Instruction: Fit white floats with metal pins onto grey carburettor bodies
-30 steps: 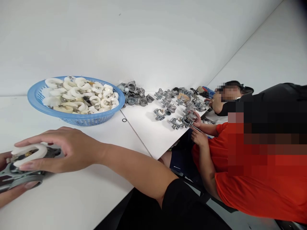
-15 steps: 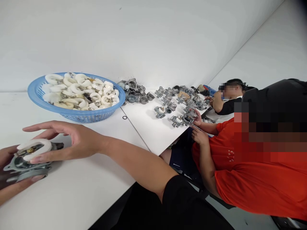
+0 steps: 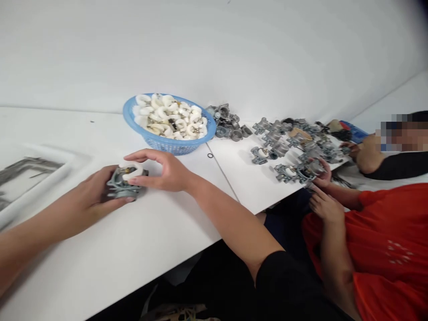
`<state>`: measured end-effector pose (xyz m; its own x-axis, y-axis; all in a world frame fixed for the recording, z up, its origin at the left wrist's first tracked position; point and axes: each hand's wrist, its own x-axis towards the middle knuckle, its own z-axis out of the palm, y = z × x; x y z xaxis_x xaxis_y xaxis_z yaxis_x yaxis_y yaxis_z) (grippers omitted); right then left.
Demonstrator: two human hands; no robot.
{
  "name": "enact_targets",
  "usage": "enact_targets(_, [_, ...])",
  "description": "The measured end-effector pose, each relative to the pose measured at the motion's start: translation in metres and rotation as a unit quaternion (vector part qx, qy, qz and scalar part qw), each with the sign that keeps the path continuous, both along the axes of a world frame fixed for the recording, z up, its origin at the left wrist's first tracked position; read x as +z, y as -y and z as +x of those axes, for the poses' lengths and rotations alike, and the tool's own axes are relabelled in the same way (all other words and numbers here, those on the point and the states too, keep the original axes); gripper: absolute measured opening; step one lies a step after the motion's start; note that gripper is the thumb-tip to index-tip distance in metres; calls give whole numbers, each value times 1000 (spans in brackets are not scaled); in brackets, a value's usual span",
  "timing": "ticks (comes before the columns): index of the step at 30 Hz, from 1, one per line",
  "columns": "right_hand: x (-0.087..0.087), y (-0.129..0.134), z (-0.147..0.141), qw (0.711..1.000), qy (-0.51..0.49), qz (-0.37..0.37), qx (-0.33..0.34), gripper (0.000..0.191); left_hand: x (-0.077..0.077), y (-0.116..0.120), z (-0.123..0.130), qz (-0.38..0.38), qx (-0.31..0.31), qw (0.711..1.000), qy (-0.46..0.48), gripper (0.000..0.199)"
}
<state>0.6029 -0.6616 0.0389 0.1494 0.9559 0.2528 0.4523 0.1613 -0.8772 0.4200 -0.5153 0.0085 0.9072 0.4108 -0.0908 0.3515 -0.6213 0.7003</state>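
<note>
A grey metal casting [image 3: 121, 187] was held down on the white surface [image 3: 140, 249], near its front edge and left of the seam between the two boards. It was clasped from the left by the left hand [image 3: 90, 196], grip closed around its body. A white curved float [image 3: 131, 170] sat on top of the casting. The right hand [image 3: 163, 171] was arched over it, fingertips [image 3: 133, 181] touching the float's near side, thumb spread above; that grip was half open, pressing and not clenched. Whether the float was fully seated could not be told.

Judged from the layout, one unit was in hand and most of the work was left. A blue basket [image 3: 167, 143] toward the back edge was seen heaped with white floats [image 3: 169, 118]. A pile of loose metal parts [image 3: 227, 122] lay just right of the basket. More castings [image 3: 284, 147] were spread along the right board, some seemingly fitted with white pieces. A small black ring [image 3: 210, 155] lay beside the seam. A white tray [image 3: 30, 178] with grey rods was placed at the left edge, blurred.

A person in a red shirt [image 3: 384, 249] was seated at the right, hands [image 3: 323, 196] at the castings by the front edge. Another person's arm [image 3: 368, 158] was rested at the far right corner.
</note>
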Motion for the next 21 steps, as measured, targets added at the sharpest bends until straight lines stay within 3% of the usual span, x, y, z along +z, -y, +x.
enact_targets(5, [-9, -4, 2, 999, -4, 30, 21, 38, 10, 5, 1, 9, 4, 1000, -24, 74])
enact_targets(13, [-22, -11, 3, 997, -3, 69, 42, 38, 0, -5, 1, 27, -30, 999, -3, 76])
enact_targets(21, [-17, -11, 4, 995, -1, 96, 43, 40, -2, -7, 0, 37, -50, 998, 16, 76])
